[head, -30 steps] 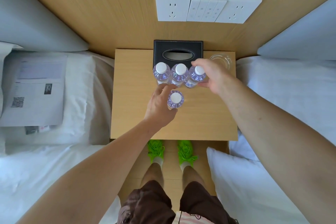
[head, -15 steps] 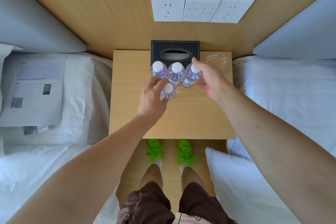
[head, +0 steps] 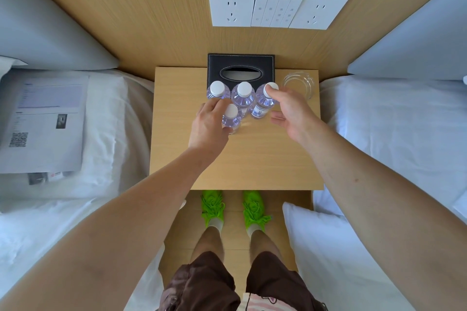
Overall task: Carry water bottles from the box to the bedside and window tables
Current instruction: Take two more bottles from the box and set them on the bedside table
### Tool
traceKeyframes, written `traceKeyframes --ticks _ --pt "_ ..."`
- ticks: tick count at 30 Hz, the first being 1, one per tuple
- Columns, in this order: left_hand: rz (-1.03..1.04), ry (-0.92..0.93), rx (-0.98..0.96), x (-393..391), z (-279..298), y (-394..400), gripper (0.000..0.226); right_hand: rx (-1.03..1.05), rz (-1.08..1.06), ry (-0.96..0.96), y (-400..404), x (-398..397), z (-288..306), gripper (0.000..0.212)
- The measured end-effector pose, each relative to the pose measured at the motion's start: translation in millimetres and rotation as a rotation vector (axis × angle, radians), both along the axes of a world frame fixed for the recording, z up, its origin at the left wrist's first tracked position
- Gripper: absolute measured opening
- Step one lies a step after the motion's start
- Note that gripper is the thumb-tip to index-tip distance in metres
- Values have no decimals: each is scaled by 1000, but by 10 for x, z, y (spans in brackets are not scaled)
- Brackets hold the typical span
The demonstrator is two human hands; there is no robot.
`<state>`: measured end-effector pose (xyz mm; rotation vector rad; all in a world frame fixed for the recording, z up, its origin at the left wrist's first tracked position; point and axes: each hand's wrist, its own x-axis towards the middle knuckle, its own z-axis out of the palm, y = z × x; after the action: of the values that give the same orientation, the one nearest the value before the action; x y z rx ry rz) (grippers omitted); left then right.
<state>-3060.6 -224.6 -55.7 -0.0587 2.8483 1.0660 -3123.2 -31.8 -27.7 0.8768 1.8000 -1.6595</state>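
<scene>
- Bottles on the tabletop [head: 252, 159]: your left hand [head: 209, 126] curls around the front bottle [head: 231, 118], fingers wrapped on its far side and thumb at its near side, the base seeming to rest on the wood.
- Beyond your left hand, three more bottles stand in a row against the black tissue box [head: 240, 68]: the left bottle [head: 217, 89], the middle bottle [head: 243, 94] and the right bottle [head: 264, 102].
- Your right hand [head: 293, 113] is spread and loose; one fingertip rests on the white cap of the right bottle, which leans slightly, while the thumb points free toward the left hand.
- A clear glass dish [head: 299, 83] sits just beyond your right hand, apart from the bottles.
- Step in hand, by my reading: setting and tidying the bedside share, with the front bottle being placed before the row.
- Next move likely calls for letting go of the front bottle gently, so it does not knock the middle bottle it nearly touches, and steadying the leaning one upright.
- No box or window table shows here, so the rest of the task cannot be gauged.
</scene>
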Motion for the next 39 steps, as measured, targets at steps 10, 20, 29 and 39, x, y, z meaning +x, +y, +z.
traceKeyframes --ticks 10,20,29,39 --pt "84 -6 -5 124 440 -196 59 190 141 128 30 202 276 13" --pt "230 -9 -27 80 799 -328 64 680 1063 608 -571 374 460 33" --pt "289 -46 -24 266 581 -619 62 827 1029 613 -700 318 167 24" --pt "176 2 -10 36 744 -830 54 825 890 484 -842 382 318 33"
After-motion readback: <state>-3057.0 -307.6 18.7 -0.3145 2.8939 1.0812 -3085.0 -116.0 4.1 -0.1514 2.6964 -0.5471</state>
